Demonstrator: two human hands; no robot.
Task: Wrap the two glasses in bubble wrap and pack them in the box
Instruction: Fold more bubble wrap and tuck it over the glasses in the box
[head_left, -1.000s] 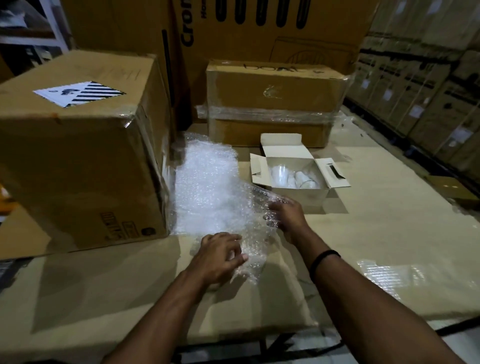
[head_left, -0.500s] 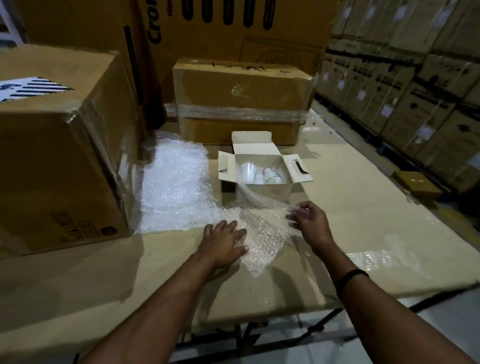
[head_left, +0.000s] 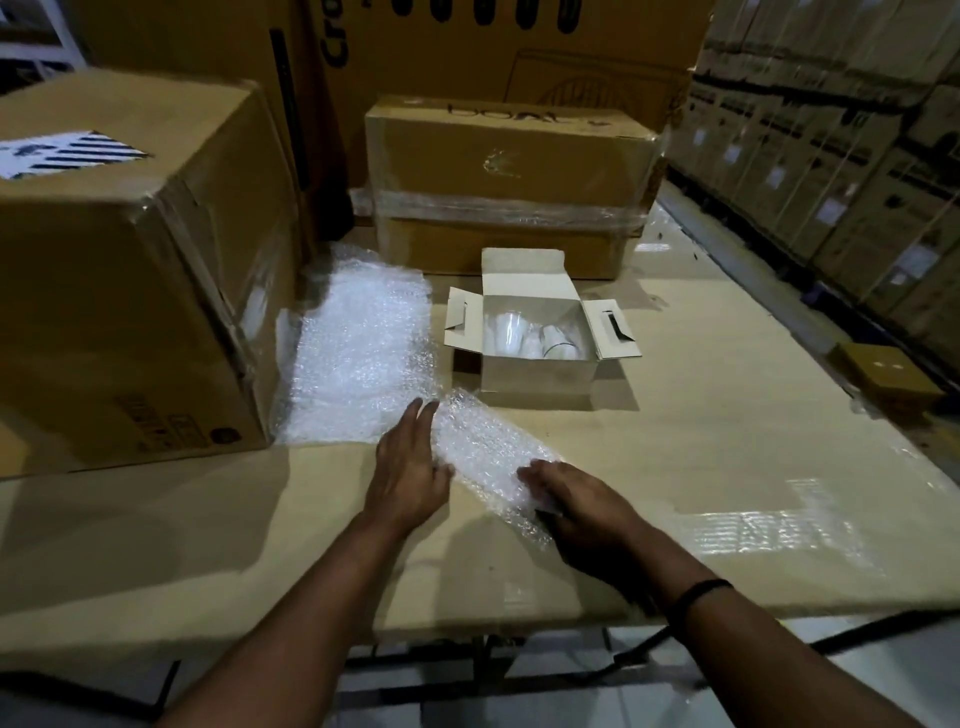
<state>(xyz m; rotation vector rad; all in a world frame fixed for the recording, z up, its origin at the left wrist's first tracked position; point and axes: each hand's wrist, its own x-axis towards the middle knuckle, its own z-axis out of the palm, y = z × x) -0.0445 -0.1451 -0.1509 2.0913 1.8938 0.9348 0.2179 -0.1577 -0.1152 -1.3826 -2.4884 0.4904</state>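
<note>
A small sheet of bubble wrap lies flat on the cardboard-covered table between my hands. My left hand rests with straight fingers along the sheet's left edge. My right hand lies on the sheet's near right corner, fingers low on it; I cannot tell whether it pinches the wrap. Behind the sheet stands a small white box with its flaps open. Two clear glasses lie inside it. A larger piece of bubble wrap is spread to the left of the box.
A big brown carton stands at the left on the table. A film-wrapped carton sits behind the white box. Stacked cartons line the right side, and a small brown box sits past the table's right edge.
The small sheet was lifted and stretched between my hands; now it lies flat on the table. My right hand came down and toward me onto its corner.
</note>
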